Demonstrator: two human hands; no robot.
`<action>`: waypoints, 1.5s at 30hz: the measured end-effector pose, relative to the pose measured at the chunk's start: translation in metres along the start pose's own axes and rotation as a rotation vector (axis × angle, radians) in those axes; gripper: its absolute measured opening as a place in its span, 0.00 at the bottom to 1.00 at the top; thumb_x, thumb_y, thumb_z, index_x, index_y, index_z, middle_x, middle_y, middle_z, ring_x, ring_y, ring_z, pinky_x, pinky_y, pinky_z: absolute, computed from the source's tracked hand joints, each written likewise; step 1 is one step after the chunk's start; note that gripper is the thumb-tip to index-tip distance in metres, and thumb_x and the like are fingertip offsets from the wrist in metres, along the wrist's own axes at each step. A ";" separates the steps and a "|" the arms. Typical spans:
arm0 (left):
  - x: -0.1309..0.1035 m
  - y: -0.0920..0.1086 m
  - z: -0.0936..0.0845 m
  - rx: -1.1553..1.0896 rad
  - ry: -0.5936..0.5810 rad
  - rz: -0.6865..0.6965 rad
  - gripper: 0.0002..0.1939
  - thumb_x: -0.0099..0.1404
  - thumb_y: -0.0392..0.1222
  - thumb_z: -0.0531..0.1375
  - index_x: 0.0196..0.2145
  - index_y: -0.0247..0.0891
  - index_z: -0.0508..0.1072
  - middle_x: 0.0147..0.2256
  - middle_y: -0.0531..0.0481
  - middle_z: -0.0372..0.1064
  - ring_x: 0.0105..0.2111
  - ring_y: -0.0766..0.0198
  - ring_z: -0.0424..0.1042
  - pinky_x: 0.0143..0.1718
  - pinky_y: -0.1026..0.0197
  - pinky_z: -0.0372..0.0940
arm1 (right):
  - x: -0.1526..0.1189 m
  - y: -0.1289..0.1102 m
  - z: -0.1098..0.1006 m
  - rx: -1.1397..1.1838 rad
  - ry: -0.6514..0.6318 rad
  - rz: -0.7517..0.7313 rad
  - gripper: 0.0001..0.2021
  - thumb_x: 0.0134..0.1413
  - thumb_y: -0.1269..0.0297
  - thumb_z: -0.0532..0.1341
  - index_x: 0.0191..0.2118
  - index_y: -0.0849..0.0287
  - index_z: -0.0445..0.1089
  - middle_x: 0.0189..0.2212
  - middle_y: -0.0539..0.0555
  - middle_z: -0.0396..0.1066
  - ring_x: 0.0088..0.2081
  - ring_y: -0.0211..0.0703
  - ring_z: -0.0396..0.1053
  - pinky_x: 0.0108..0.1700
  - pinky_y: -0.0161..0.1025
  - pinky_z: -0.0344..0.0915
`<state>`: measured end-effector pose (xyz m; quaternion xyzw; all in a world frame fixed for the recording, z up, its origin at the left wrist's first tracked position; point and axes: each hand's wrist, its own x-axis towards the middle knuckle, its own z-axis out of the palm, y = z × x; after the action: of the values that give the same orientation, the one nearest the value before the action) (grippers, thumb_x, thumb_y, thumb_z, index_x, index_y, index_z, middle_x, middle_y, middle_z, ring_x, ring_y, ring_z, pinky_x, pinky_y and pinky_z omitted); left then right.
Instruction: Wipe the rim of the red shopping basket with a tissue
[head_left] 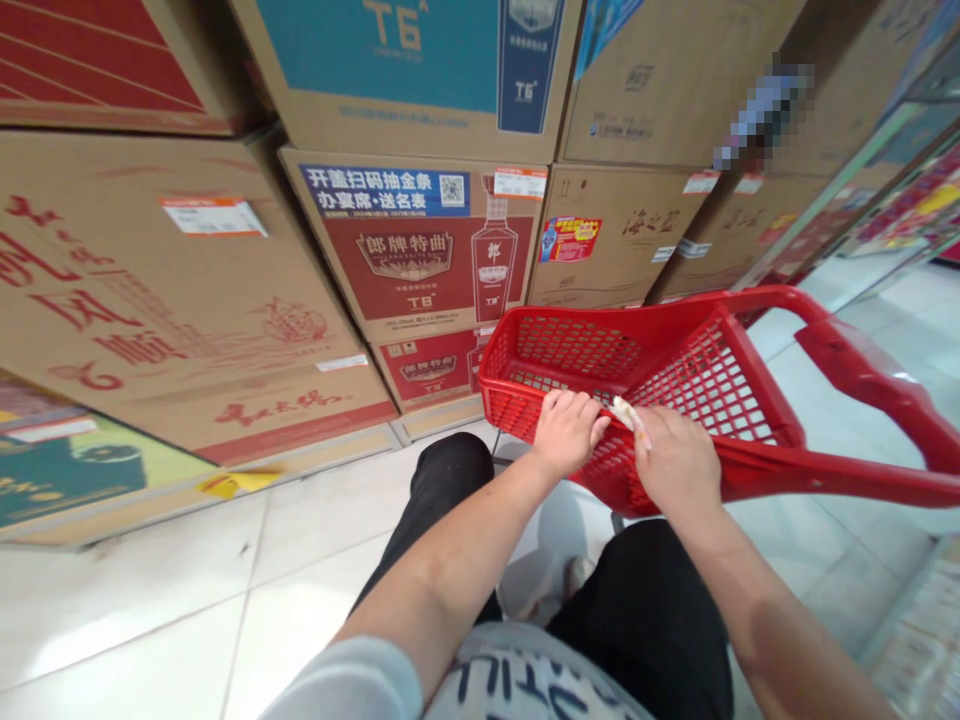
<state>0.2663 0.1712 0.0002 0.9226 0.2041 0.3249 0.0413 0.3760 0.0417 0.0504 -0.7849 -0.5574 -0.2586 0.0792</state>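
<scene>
A red plastic shopping cart (675, 345) with lattice sides stands in front of my knees, its long handle reaching to the right. My left hand (568, 432) curls its fingers over the cart's near rim. Just to the right, my right hand (679, 462) is closed around a small white crumpled cloth or tissue (627, 412), held against the same rim. Only one end of this white piece sticks out between thumb and fingers; my hand hides the remainder. Nothing shows inside the visible part of the cart's basket.
Stacked cardboard cartons line the aisle ahead, among them a red-printed carton (420, 250), a large brown carton (180, 290) and a teal one (397, 60). White floor tiles (180, 610) lie below. Shelves (922, 200) run along the far right.
</scene>
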 end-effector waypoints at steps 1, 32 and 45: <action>0.000 0.001 0.000 0.002 0.000 -0.002 0.16 0.70 0.50 0.45 0.39 0.39 0.67 0.36 0.49 0.66 0.40 0.59 0.61 0.48 0.53 0.50 | 0.001 -0.003 -0.001 0.019 -0.018 -0.013 0.13 0.57 0.68 0.53 0.47 0.61 0.66 0.42 0.59 0.69 0.41 0.49 0.65 0.43 0.41 0.56; -0.005 -0.004 -0.008 -0.034 -0.067 0.109 0.22 0.70 0.54 0.42 0.42 0.36 0.66 0.40 0.46 0.65 0.42 0.57 0.60 0.50 0.52 0.50 | 0.007 -0.014 0.005 -0.093 0.032 -0.099 0.15 0.63 0.60 0.48 0.45 0.60 0.67 0.37 0.57 0.71 0.35 0.42 0.67 0.36 0.38 0.50; -0.005 0.012 -0.012 -0.067 -0.100 0.084 0.23 0.69 0.54 0.43 0.51 0.35 0.63 0.43 0.45 0.65 0.44 0.56 0.60 0.50 0.52 0.50 | 0.005 0.003 -0.001 0.042 -0.072 -0.127 0.14 0.63 0.62 0.48 0.47 0.58 0.67 0.41 0.56 0.71 0.40 0.43 0.68 0.39 0.37 0.54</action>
<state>0.2594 0.1571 0.0089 0.9434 0.1520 0.2865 0.0688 0.3801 0.0441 0.0540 -0.7550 -0.6139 -0.2230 0.0591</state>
